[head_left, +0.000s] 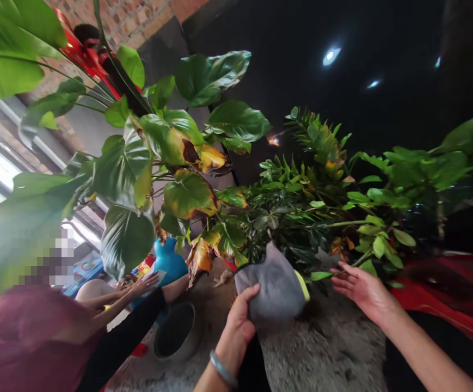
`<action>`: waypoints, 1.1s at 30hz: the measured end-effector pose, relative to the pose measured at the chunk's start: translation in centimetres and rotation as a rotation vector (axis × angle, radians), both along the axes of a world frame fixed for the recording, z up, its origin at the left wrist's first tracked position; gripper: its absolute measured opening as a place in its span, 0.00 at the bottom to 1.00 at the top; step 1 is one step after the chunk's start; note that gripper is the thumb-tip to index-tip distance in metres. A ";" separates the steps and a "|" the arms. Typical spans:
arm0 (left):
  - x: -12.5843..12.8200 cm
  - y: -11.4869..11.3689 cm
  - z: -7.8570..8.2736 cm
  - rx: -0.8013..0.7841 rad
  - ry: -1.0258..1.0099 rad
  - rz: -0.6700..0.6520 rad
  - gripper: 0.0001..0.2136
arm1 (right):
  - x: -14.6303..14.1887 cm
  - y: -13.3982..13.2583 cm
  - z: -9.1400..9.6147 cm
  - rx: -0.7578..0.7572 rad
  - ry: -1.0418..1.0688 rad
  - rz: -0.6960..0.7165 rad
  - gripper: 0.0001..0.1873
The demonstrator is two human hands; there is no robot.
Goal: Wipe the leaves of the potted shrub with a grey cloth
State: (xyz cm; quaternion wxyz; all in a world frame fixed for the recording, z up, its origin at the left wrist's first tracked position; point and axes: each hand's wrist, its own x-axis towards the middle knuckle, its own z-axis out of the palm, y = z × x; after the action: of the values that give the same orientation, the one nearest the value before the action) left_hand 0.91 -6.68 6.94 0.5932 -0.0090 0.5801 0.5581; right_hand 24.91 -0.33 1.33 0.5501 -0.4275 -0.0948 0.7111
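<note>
A grey cloth with a yellow-green edge (275, 286) hangs from my left hand (242, 313), whose thumb lies over it while the other fingers are hidden behind. To the right, my right hand (361, 291) is empty, palm turned inward and fingers apart, just below a leafy green plant (373, 245). Between and above my hands stand more potted-type plants with dense dark leaves (277, 207). A large-leaved plant (189, 193) rises to the left, several of its leaves yellow and brown at the edges.
At the left sits another person in a maroon shirt (36, 337), hands near a blue object (169, 261). A round bucket (174, 332) stands on the rough grey floor (313, 354). Red material (444, 294) lies at the right. A dark glossy surface (301, 60) backs the plants.
</note>
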 end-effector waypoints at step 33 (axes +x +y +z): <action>8.7 6.9 5.0 0.205 0.121 -0.247 0.09 | 0.2 0.4 -1.4 0.033 -0.016 0.097 0.03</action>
State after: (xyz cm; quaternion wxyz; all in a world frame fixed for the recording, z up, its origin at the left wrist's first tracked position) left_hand 9.58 0.24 11.93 0.6193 0.1564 0.5515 0.5365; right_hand 25.08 0.06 -0.11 0.5211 -0.4191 -0.1316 0.7318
